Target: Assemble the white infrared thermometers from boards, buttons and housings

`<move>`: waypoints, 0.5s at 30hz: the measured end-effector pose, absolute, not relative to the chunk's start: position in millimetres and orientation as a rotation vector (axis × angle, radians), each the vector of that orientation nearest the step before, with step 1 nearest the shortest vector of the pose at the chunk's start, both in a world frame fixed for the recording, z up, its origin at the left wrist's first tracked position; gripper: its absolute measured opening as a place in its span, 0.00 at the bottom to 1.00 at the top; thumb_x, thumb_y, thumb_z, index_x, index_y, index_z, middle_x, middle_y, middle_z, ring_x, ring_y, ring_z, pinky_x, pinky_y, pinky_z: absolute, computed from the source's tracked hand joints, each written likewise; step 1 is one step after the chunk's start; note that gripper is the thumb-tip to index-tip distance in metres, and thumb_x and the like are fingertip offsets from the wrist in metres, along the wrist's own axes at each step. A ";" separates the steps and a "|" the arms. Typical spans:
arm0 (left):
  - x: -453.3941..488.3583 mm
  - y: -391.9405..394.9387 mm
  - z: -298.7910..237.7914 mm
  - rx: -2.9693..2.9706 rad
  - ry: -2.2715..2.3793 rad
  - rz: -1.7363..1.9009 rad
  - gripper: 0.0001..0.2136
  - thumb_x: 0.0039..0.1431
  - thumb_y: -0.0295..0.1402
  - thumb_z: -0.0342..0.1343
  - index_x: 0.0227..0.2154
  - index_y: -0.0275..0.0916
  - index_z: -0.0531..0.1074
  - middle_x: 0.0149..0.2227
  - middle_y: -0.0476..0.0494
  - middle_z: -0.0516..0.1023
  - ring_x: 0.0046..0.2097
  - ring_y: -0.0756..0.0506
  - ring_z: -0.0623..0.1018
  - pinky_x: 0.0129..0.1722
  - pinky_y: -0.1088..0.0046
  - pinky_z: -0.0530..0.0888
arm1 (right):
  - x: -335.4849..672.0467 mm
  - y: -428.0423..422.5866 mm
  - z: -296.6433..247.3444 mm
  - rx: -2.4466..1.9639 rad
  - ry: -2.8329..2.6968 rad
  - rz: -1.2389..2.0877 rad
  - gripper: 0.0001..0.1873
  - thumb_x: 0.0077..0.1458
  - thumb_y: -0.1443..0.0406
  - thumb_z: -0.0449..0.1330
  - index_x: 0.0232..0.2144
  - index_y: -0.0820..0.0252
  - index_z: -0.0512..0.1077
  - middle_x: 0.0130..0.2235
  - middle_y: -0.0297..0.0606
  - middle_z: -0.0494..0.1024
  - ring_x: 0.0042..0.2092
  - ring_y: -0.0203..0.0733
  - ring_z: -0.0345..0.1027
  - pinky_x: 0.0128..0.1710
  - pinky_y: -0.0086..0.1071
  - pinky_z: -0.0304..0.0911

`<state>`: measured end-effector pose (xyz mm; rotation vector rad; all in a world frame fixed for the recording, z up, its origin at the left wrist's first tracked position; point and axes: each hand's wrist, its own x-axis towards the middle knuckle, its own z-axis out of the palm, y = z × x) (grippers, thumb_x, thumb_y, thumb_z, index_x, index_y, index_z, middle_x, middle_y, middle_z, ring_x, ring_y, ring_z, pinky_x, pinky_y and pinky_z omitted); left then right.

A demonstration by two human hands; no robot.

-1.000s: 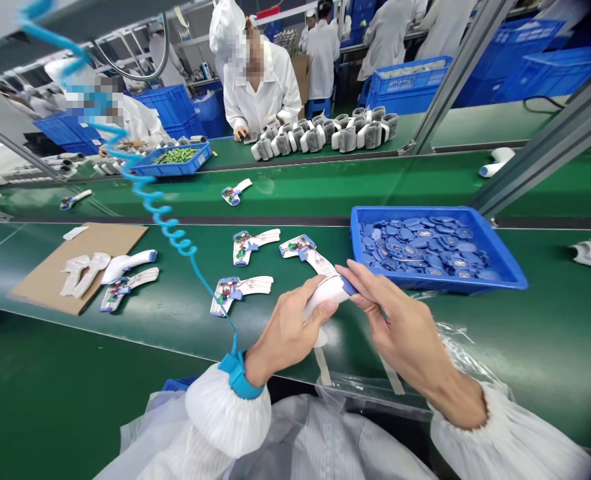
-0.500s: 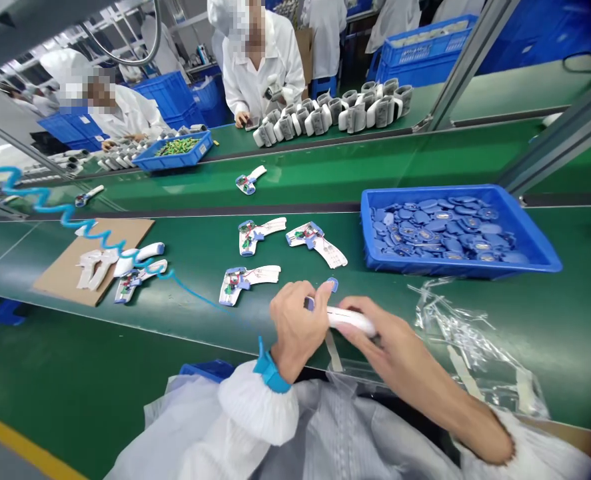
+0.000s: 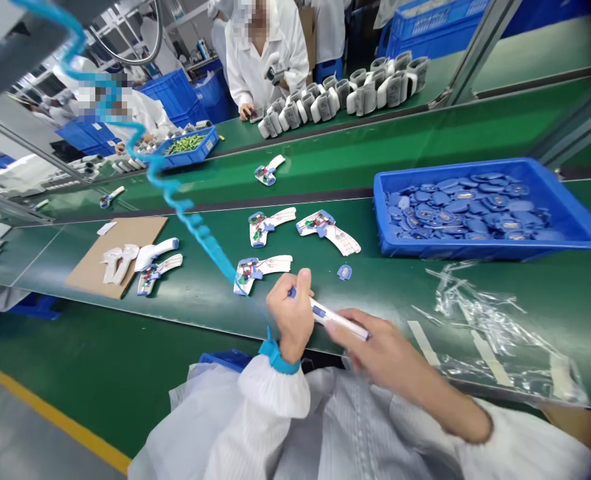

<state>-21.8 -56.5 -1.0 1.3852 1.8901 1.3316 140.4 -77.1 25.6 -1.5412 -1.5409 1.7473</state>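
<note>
Between my hands is a white gun-shaped plastic housing [image 3: 339, 320] with blue parts, held above the bench edge. My left hand [image 3: 291, 310] is closed round its blue end and wears a blue wrist strap with a coiled cord [image 3: 195, 223]. My right hand [image 3: 375, 343], slightly blurred, grips the white handle end. A single blue oval cover [image 3: 344, 272] lies on the bench just beyond. Further off, open housing halves with wires and green boards lie flat, among them one near my left hand [image 3: 260, 270] and one to its right [image 3: 329, 231].
A blue bin [image 3: 490, 250] of blue covers stands at the right. Clear plastic bags and strips [image 3: 480, 313] lie before it. White shells rest on cardboard [image 3: 92, 270] at left. Another housing lies on the green belt [image 3: 325, 177]. Co-workers [image 3: 270, 53] sit across, behind rows of grey-white units [image 3: 325, 103].
The housing in my hands has turned, with its handle end tipping lower and its blue parts showing more. My view has shifted, and the coiled cord now hangs closer across it.
</note>
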 end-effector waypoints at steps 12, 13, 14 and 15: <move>-59.3 -13.6 14.7 1.885 1.920 0.720 0.21 0.63 0.47 0.57 0.18 0.41 0.68 0.23 0.46 0.73 0.29 0.47 0.72 0.34 0.70 0.67 | 152.0 -60.6 14.3 -1.307 -1.996 0.648 0.18 0.70 0.55 0.53 0.54 0.54 0.75 0.36 0.37 0.84 0.24 0.37 0.73 0.25 0.30 0.69; -73.0 0.4 23.9 1.852 2.013 0.644 0.22 0.62 0.47 0.57 0.17 0.40 0.68 0.22 0.45 0.73 0.28 0.46 0.72 0.33 0.70 0.66 | 161.0 -57.7 20.0 -1.345 -1.907 0.600 0.22 0.68 0.52 0.55 0.58 0.52 0.73 0.39 0.37 0.84 0.23 0.37 0.72 0.24 0.30 0.70; -87.8 19.5 35.2 1.795 2.126 0.622 0.23 0.64 0.48 0.55 0.16 0.40 0.68 0.21 0.45 0.72 0.28 0.46 0.72 0.32 0.70 0.64 | 170.8 -55.8 24.5 -1.386 -1.836 0.556 0.25 0.67 0.50 0.56 0.62 0.50 0.70 0.41 0.37 0.84 0.22 0.37 0.71 0.22 0.30 0.70; -103.0 43.3 48.2 1.743 2.224 0.633 0.24 0.66 0.47 0.53 0.16 0.40 0.68 0.20 0.44 0.71 0.28 0.45 0.72 0.32 0.69 0.64 | 181.1 -54.9 27.1 -1.422 -1.789 0.519 0.27 0.66 0.49 0.57 0.64 0.48 0.68 0.42 0.38 0.84 0.22 0.37 0.71 0.20 0.30 0.69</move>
